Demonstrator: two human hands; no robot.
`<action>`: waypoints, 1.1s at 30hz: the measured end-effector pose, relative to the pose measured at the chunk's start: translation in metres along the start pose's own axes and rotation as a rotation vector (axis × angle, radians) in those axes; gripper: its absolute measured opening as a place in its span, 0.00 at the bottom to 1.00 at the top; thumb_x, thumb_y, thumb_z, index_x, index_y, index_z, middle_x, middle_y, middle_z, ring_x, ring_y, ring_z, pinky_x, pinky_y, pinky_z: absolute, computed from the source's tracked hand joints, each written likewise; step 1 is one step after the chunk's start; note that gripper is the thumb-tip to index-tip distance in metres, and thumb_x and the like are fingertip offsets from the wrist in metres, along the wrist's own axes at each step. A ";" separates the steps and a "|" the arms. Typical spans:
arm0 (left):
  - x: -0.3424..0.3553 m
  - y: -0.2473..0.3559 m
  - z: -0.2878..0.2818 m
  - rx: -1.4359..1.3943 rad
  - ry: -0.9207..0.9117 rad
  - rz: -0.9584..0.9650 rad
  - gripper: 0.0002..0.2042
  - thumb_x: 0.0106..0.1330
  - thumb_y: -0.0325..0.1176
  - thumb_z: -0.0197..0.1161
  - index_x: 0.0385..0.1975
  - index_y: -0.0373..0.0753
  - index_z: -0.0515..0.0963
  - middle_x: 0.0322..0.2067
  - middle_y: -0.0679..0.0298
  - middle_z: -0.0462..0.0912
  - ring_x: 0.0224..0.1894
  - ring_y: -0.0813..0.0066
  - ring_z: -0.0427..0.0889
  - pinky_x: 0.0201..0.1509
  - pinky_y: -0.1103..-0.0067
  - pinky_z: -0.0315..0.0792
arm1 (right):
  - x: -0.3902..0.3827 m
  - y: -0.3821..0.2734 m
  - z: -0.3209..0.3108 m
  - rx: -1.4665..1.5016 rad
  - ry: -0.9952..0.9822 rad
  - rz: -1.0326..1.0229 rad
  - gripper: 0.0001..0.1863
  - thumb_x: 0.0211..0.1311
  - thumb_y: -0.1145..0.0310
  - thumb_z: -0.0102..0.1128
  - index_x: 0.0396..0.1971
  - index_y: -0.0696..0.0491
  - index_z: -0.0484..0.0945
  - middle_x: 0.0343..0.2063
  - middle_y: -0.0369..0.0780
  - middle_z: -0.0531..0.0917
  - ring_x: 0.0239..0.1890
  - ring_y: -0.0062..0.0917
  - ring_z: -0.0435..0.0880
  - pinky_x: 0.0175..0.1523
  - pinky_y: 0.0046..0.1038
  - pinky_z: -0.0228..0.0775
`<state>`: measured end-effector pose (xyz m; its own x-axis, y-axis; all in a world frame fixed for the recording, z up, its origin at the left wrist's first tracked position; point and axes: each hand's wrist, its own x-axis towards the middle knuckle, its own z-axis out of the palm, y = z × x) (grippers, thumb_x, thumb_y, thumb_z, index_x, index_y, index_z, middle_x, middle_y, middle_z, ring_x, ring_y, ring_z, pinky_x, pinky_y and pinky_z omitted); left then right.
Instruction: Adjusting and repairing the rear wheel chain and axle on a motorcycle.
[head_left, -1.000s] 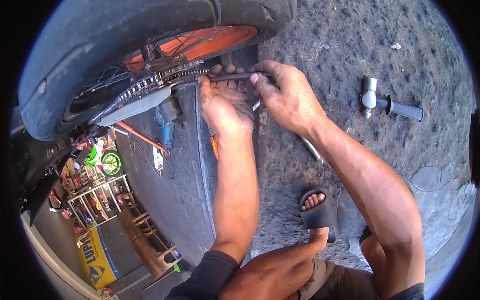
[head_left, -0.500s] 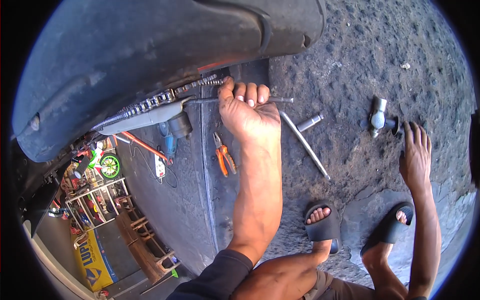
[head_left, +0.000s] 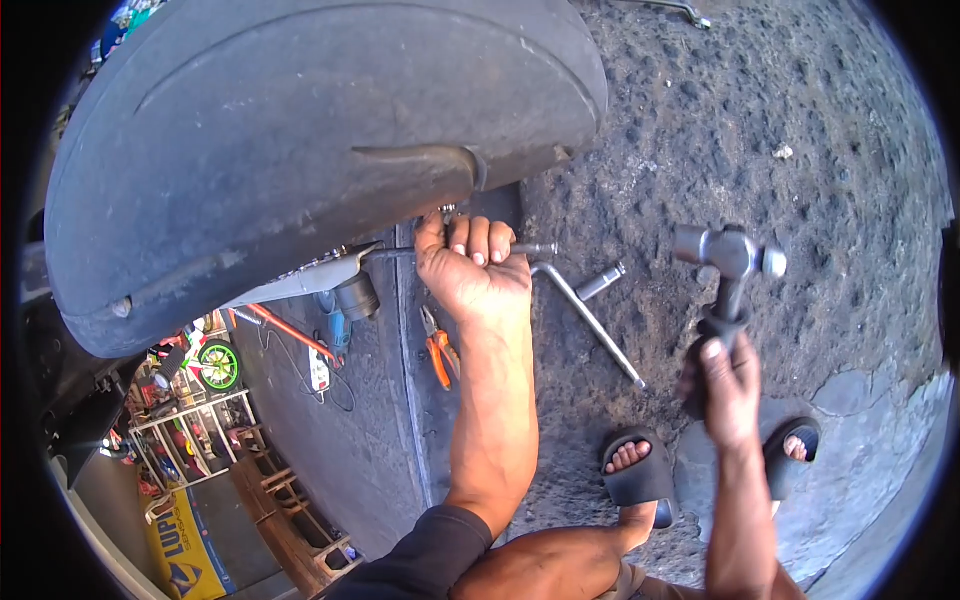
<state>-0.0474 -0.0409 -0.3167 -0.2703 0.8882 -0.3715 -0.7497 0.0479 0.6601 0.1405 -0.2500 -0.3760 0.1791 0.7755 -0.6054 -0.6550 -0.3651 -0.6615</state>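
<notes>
The left hand [head_left: 475,270] is closed, with its fingers curled around a thin dark metal rod [head_left: 540,248]. This rod lies crosswise below the large black rubber tyre [head_left: 330,120]; one end comes out to the right of the fingers, and the other side reaches close to the tip of a long grey metal bar [head_left: 305,280]. A small shiny metal piece [head_left: 448,209] shows near the thumb, but I cannot tell what it is.

The right hand [head_left: 730,385] is also closed, and it grips the dark handle of a hammer with a grey metal head [head_left: 732,252]. The hammer is over the rough dark ground [head_left: 850,200], well apart from the rod, with its head pointing away from the person and its rounded face to the right.

Between the two hands, a bent silver metal wrench [head_left: 600,335] lies on the ground, with a short silver cylinder [head_left: 603,280] just beside it. To the left of the left forearm lie pliers with orange handles [head_left: 440,350].
</notes>
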 end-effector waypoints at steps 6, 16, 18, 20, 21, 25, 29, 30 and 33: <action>-0.002 0.001 -0.002 -0.025 0.067 -0.035 0.15 0.72 0.35 0.53 0.20 0.47 0.63 0.13 0.75 0.55 0.11 0.82 0.52 0.14 0.81 0.52 | -0.008 0.021 0.089 -0.027 0.029 0.196 0.14 0.68 0.63 0.65 0.37 0.57 0.72 0.16 0.33 0.75 0.15 0.17 0.73 0.20 0.22 0.66; -0.004 0.002 0.002 0.065 0.104 0.013 0.14 0.70 0.31 0.53 0.21 0.47 0.59 0.15 0.75 0.52 0.13 0.83 0.50 0.16 0.81 0.51 | -0.014 0.019 0.105 0.026 -0.120 0.195 0.12 0.67 0.67 0.61 0.26 0.54 0.71 0.14 0.35 0.73 0.13 0.20 0.71 0.19 0.26 0.67; -0.004 0.002 0.003 0.052 0.128 0.020 0.14 0.69 0.31 0.53 0.22 0.47 0.59 0.15 0.75 0.52 0.13 0.83 0.49 0.16 0.81 0.51 | -0.012 0.010 0.104 -0.098 0.026 0.212 0.11 0.66 0.69 0.61 0.26 0.53 0.70 0.15 0.34 0.72 0.13 0.20 0.71 0.19 0.26 0.67; -0.004 0.003 0.004 0.033 0.140 0.015 0.18 0.67 0.30 0.54 0.15 0.48 0.57 0.12 0.74 0.53 0.12 0.82 0.51 0.15 0.81 0.52 | -0.013 0.006 0.110 0.314 0.146 0.144 0.12 0.68 0.66 0.59 0.26 0.52 0.69 0.15 0.33 0.70 0.13 0.18 0.69 0.18 0.25 0.66; -0.005 0.003 0.004 0.046 0.145 0.025 0.18 0.67 0.30 0.54 0.14 0.48 0.57 0.13 0.75 0.54 0.12 0.82 0.51 0.15 0.81 0.51 | -0.014 0.006 0.113 0.393 0.129 0.070 0.12 0.68 0.65 0.58 0.26 0.52 0.69 0.14 0.33 0.70 0.13 0.19 0.70 0.18 0.26 0.66; 0.000 0.001 0.004 0.074 0.187 0.025 0.18 0.67 0.31 0.54 0.15 0.48 0.57 0.13 0.75 0.53 0.12 0.82 0.51 0.15 0.81 0.51 | -0.011 0.007 0.115 -0.056 -0.104 0.234 0.08 0.64 0.70 0.64 0.27 0.55 0.75 0.15 0.33 0.76 0.15 0.17 0.73 0.21 0.23 0.67; 0.000 0.002 0.002 0.079 0.174 0.026 0.14 0.70 0.31 0.53 0.21 0.47 0.60 0.16 0.75 0.53 0.13 0.83 0.50 0.16 0.81 0.50 | -0.006 0.009 0.109 0.040 -0.046 0.143 0.07 0.65 0.70 0.62 0.31 0.56 0.74 0.16 0.33 0.74 0.15 0.16 0.72 0.21 0.24 0.67; -0.002 0.003 0.001 0.082 0.122 0.035 0.14 0.70 0.31 0.53 0.21 0.47 0.60 0.16 0.75 0.53 0.13 0.83 0.50 0.16 0.81 0.50 | -0.006 0.010 0.108 0.316 0.092 0.179 0.08 0.65 0.70 0.61 0.30 0.56 0.73 0.15 0.33 0.72 0.14 0.18 0.71 0.21 0.25 0.68; -0.002 0.004 -0.001 0.045 0.117 0.002 0.13 0.70 0.30 0.52 0.21 0.47 0.60 0.16 0.75 0.53 0.13 0.83 0.50 0.16 0.81 0.51 | -0.004 0.015 0.111 0.239 0.004 0.211 0.10 0.64 0.70 0.63 0.29 0.56 0.71 0.14 0.35 0.73 0.14 0.20 0.73 0.20 0.26 0.69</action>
<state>-0.0506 -0.0424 -0.3138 -0.3425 0.8291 -0.4420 -0.7216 0.0691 0.6889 0.0480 -0.2016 -0.3345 0.0239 0.6933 -0.7203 -0.8319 -0.3857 -0.3989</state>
